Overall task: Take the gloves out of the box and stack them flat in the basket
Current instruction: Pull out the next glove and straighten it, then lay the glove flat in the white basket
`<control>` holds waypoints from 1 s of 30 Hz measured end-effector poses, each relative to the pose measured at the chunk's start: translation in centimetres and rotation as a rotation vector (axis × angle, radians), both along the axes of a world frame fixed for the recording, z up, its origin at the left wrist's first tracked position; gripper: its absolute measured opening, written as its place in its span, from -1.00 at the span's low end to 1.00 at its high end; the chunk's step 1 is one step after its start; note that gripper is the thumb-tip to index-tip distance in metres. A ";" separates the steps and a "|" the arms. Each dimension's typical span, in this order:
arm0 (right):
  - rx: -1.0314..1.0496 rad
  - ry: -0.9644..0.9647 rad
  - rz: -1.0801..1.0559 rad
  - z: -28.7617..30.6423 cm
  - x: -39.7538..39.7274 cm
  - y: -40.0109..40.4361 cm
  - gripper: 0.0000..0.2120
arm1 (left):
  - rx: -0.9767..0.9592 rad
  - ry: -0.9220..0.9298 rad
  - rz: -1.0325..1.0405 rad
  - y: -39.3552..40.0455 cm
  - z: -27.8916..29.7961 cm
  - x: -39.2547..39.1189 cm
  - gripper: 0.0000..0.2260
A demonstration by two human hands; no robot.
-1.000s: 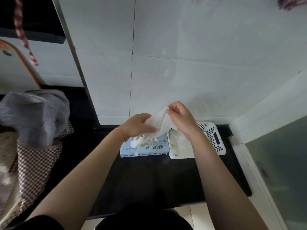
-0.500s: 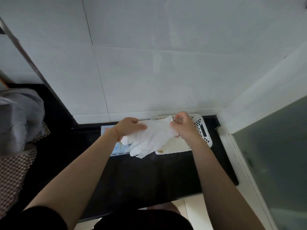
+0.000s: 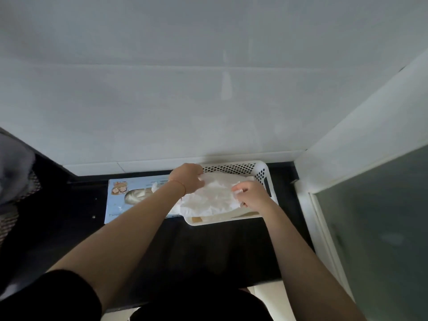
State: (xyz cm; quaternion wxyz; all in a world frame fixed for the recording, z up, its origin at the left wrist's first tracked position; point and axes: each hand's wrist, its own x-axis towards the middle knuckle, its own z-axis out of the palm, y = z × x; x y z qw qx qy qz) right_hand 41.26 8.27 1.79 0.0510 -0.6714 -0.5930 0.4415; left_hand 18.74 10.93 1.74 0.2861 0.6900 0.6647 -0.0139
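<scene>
A dark, glossy countertop [image 3: 208, 251] runs along the foot of a pale tiled wall. Directly on it, side by side against the wall, lie a light blue glove box [image 3: 120, 200] on the left and a white perforated plastic basket [image 3: 262, 174] on the right, their near sides touching or nearly so.

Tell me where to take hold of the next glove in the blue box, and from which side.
Pinch the white glove bulging from the oval opening in the top of the box, coming straight down from above. The box lies flat, so that opening faces upward and that bulge is probably the only part within reach.
</scene>
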 end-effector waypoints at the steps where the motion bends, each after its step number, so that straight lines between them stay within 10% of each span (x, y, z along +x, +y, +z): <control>1: -0.013 -0.016 0.019 -0.2 0.6 0.4 -0.68 | -0.010 0.031 -0.010 0.2 -0.2 0.7 -0.68; 13: 0.093 -0.398 0.348 -2.6 3.1 2.7 -0.61 | 0.135 0.418 -0.051 0.5 -1.2 4.8 -0.76; 23: 0.118 -0.580 0.417 -3.1 2.5 2.0 -0.68 | -0.155 0.289 -0.274 -2.2 -3.1 5.6 -0.54; 30: 0.287 -0.563 0.330 -0.8 -1.2 1.5 -0.71 | 0.135 0.097 -0.079 -2.8 -1.6 4.2 -0.73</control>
